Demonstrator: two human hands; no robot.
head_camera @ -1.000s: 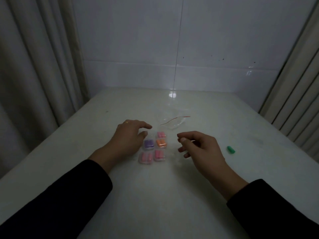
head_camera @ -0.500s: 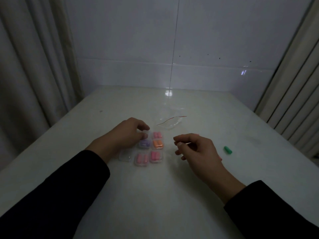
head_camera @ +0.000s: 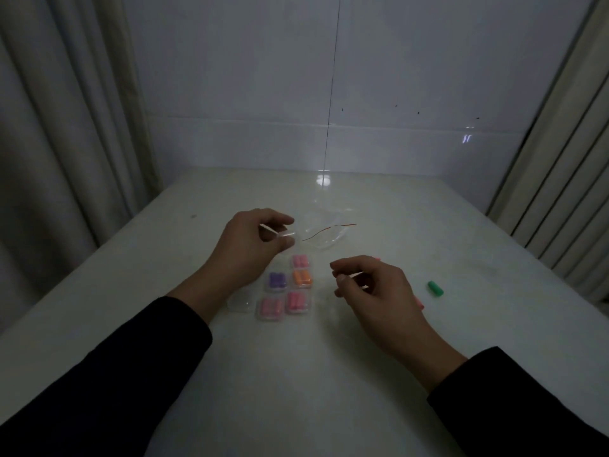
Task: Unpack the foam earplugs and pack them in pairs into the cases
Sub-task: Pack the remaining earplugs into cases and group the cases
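Several small clear cases lie in a cluster mid-table, each filled with earplugs: a pink case [head_camera: 300,261], an orange case [head_camera: 302,278], a purple case [head_camera: 276,280], a second pink case [head_camera: 296,301] and a pale pink case [head_camera: 272,308]. An empty clear case [head_camera: 242,302] lies to their left. My left hand [head_camera: 250,245] hovers above the cluster and pinches a clear case [head_camera: 284,234] between thumb and fingers. My right hand [head_camera: 372,288] is to the right with its fingers curled and thumb against the index finger; whether it holds anything is unclear. A green earplug [head_camera: 435,288] lies alone further right.
An opened clear plastic bag [head_camera: 324,239] with a red seal strip lies just behind the cases. The white table [head_camera: 296,374] meets a tiled wall at the back. Curtains hang at both sides.
My left hand has risen from beside the cases and moved back, holding a clear case. The empty clear case left of the cluster is now uncovered. My right hand barely moved.
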